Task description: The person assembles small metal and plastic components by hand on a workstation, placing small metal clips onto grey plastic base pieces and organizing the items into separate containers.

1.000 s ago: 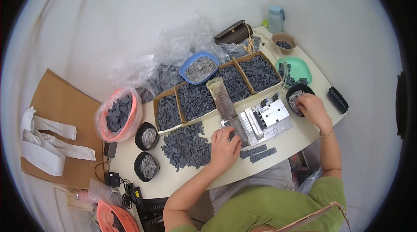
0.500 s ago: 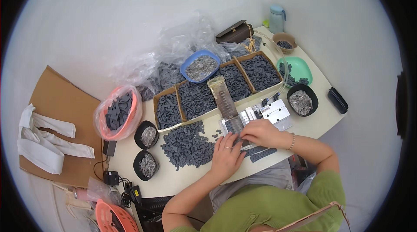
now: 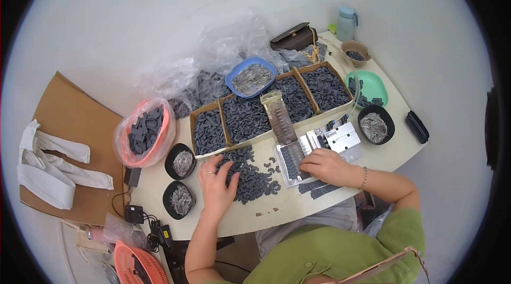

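Observation:
My left hand (image 3: 217,185) is over the left side of a loose pile of small dark grey plastic pieces (image 3: 254,180), its fingers apart and curved. Any piece under its fingertips is hidden. To its right lies a flat clear tray (image 3: 292,162) with rows of the grey pieces, and a long transparent slotted holder (image 3: 280,122) slopes down to it from the parts box. My right hand (image 3: 327,167) is at the tray's right edge, thumb and fingers pressed together; what they pinch does not show. A silver metal fixture (image 3: 342,137) stands just beyond that hand.
Behind is a divided cardboard box (image 3: 250,140) full of grey pieces, with a blue tray of metal pins (image 3: 252,77) on it. Black bowls of pins (image 3: 182,162) stand left, another black bowl (image 3: 374,125) right, near a green tray (image 3: 379,88). A pink basket (image 3: 169,134) sits far left.
My left hand has left the tray and moved left onto the loose pile, its fingers spreading. My right hand stays by the tray, slightly farther right. The whole view has shifted a little.

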Demonstrator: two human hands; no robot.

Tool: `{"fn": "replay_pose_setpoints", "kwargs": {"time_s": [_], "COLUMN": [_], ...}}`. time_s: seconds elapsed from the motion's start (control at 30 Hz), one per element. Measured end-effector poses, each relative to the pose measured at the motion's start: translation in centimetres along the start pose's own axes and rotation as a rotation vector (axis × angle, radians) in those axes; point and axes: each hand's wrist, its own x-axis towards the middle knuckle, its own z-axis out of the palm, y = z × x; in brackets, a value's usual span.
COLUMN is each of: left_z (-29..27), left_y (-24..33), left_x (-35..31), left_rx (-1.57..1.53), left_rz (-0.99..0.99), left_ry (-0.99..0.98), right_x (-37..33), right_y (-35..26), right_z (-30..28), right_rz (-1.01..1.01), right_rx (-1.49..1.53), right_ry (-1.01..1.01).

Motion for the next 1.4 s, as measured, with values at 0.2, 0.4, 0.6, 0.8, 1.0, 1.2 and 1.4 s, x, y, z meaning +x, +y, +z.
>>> {"fn": "replay_pose_setpoints", "kwargs": {"time_s": [0.2,0.4,0.6,0.8,1.0,1.2,1.4], "left_z": [-1.3,-1.7,-1.4,-1.2,-2.2,-3.5,-1.4], "left_y": [-6.6,-13.7,-16.6,-16.5,-16.4,-15.2,-8.1], "left_x": [1.3,2.1,1.0,2.1,2.2,1.5,2.6], "left_rx": [0.12,0.195,0.203,0.209,0.186,0.367,-0.639], "left_rz": [-0.193,-0.32,-0.398,-0.455,-0.488,-0.474,-0.562], "left_ry": [0.052,-0.104,-0.283,-0.325,-0.291,-0.272,-0.177], "right_x": [1.7,2.4,-0.3,1.6,14.7,22.9,24.4], "right_y": [-0.6,0.3,3.8,6.2,10.4,14.3,15.1], "right_z": [-0.1,-0.6,-10.4,-12.0,-5.4,1.8,4.2], "right_rz": [0.08,0.073,0.532,0.533,0.304,0.518,0.53], "right_rx": [0.063,0.029,-0.188,-0.457,-0.105,-0.149,-0.265], "right_ry": [-0.166,-0.362,-0.217,-0.106,-0.026,-0.419,-0.483]}}
